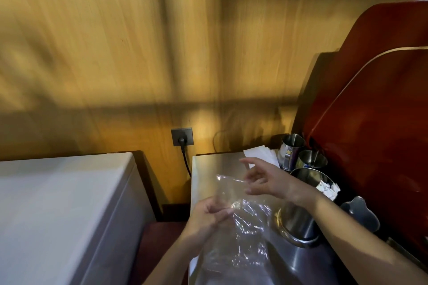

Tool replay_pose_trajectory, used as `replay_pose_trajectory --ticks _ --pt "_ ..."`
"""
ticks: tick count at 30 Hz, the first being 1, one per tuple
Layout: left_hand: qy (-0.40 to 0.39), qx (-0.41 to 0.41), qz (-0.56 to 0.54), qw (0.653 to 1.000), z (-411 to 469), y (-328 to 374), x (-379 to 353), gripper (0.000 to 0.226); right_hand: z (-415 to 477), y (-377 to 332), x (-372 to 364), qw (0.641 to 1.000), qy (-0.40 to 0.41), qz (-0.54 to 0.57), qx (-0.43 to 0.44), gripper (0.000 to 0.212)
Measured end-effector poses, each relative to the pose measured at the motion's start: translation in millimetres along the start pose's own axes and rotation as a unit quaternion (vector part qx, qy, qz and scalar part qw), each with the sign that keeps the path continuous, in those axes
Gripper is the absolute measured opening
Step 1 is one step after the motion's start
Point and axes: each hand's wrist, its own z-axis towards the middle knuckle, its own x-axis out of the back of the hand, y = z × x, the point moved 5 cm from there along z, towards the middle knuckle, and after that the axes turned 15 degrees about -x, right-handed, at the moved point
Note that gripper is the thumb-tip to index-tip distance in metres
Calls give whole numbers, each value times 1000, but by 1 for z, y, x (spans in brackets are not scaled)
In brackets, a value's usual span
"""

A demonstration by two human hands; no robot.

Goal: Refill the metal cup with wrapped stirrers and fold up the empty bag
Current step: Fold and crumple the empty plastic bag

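A clear, crinkled plastic bag [240, 233] lies over the steel counter [208, 169] in front of me. My left hand [206, 217] pinches the bag's left edge near its top. My right hand [266, 180] hovers at the bag's upper corner with fingers spread, touching or just above the plastic. To the right stands a large metal cup [298, 222]; white paper-wrapped stirrers [328, 188] show at its rim. The bag looks empty.
Two smaller metal cups [312, 159] stand behind the large one, next to a stack of white napkins [261, 154]. A red machine [370, 111] fills the right side. A white chest [58, 203] stands left, across a gap with a wall socket [182, 137] and cable.
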Motion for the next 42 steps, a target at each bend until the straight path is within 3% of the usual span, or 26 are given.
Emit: replay_pose_trajectory --ticks 4,8,12,16,19,22,25,29,33,35,39,42 --pt "131 19 -62 989 -1 -2 25 14 2 30 -6 993 34 97 -50 101" --pt "158 35 -105 981 -3 -4 26 13 7 50 -38 980 18 171 -101 102" --pt "176 47 -93 979 -5 -11 28 6 8 59 -51 967 10 222 -125 92" --pt "160 56 -111 979 -5 -23 31 30 8 70 -59 962 8 235 -138 92" --pt "156 90 -109 978 -4 -40 33 35 10 79 -64 956 38 255 -143 76" --pt "173 127 -12 977 -3 -60 41 36 13 87 -65 954 74 247 -154 55" --pt "205 120 21 971 -3 -72 45 46 20 98 -66 945 119 250 -175 53" --pt "197 91 79 973 5 -80 45 29 32 104 -68 950 164 208 -165 52" --pt "151 77 152 974 24 -86 45 20 53 107 -70 964 165 145 -153 16" --pt "139 69 173 973 34 -87 47 17 65 110 -69 967 151 128 -162 8" --pt "102 63 235 965 46 -95 45 26 90 114 -68 974 144 52 -168 21" --pt "54 -2 352 935 55 -98 43 24 103 120 -71 971 170 -53 -161 32"
